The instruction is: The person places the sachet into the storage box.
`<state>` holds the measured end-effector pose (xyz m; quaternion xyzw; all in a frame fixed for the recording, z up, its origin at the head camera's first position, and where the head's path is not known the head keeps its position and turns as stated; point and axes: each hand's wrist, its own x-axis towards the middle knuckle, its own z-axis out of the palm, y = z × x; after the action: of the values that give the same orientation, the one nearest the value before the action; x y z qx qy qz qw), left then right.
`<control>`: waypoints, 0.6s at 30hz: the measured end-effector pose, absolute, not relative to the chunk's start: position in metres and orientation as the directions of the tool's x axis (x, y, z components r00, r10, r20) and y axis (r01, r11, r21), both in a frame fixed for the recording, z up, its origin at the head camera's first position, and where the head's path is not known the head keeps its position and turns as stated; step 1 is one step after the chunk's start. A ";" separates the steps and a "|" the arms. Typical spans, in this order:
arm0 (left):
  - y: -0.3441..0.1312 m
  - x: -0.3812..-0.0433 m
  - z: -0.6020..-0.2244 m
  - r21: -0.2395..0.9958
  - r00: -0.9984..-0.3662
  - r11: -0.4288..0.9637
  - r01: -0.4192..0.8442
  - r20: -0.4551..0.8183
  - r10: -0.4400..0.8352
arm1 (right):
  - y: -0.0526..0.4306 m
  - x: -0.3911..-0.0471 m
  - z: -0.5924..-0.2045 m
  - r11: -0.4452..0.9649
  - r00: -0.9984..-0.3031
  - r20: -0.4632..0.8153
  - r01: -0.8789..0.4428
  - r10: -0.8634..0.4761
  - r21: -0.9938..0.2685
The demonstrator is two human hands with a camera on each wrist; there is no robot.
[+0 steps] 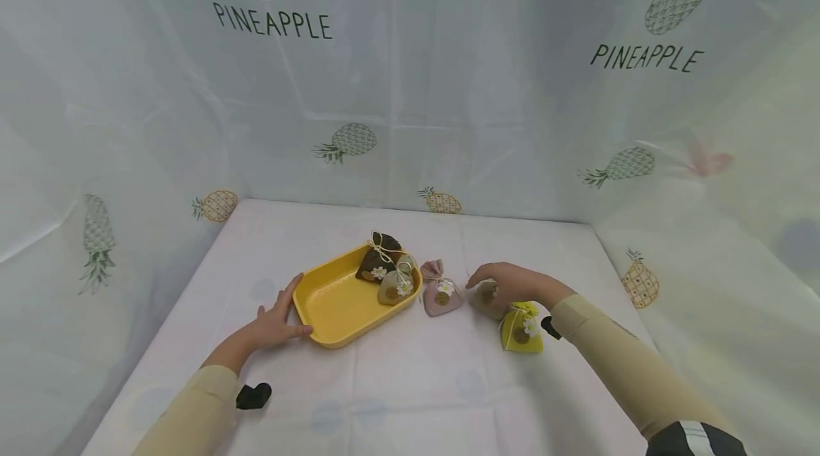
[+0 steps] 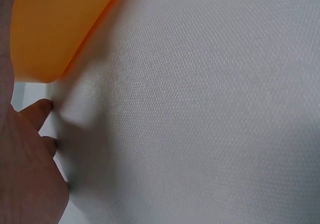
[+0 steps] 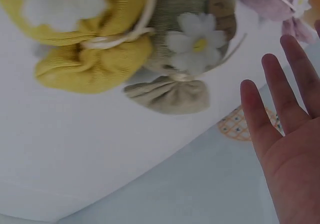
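Note:
A yellow tray (image 1: 339, 310) lies on the table, with a black drawstring pouch (image 1: 365, 271) and a beige drawstring pouch (image 1: 392, 288) at its right end. My left hand (image 1: 272, 328) spreads against the tray's left end, thumb at the near corner and a finger at the far side. Over a greyish-beige pouch (image 3: 175, 39) with a white flower is my right hand (image 1: 515, 284); its fingers look extended and apart from the pouch in the right wrist view. A yellow pouch (image 1: 522, 331) sits just nearer, and a pink pouch (image 1: 442, 297) stands between tray and hand.
A white cloth covers the table (image 1: 410, 399). Behind and at both sides hang pale curtains (image 1: 448, 86) printed with pineapples. The pink pouch lies close to the tray's right end.

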<state>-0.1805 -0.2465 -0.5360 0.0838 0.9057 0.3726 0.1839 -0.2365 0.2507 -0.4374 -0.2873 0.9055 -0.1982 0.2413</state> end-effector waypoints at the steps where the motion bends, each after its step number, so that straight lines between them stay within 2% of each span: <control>1: -0.247 -0.181 -0.537 0.705 -0.918 0.709 0.015 -0.270 0.289 | 0.254 -0.235 -0.438 0.754 -0.720 -0.319 -0.423 -0.616 -0.503; 7: -0.249 -0.180 -0.539 0.707 -0.917 0.707 0.013 -0.273 0.291 | 0.274 -0.224 -0.443 0.747 -0.732 -0.300 -0.408 -0.611 -0.526; 13: -0.248 -0.180 -0.539 0.707 -0.918 0.707 0.012 -0.272 0.288 | 0.294 -0.215 -0.448 0.752 -0.755 -0.328 -0.314 -0.568 -0.580; 18: -0.248 -0.181 -0.539 0.713 -0.921 0.700 0.022 -0.258 0.292 | 0.304 -0.211 -0.453 0.783 -0.781 -0.360 -0.250 -0.511 -0.570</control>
<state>-0.1806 -0.2478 -0.5389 0.0869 0.9046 0.3771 0.1788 -0.2109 0.3045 -0.4527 -0.2091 0.9087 -0.2544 0.2565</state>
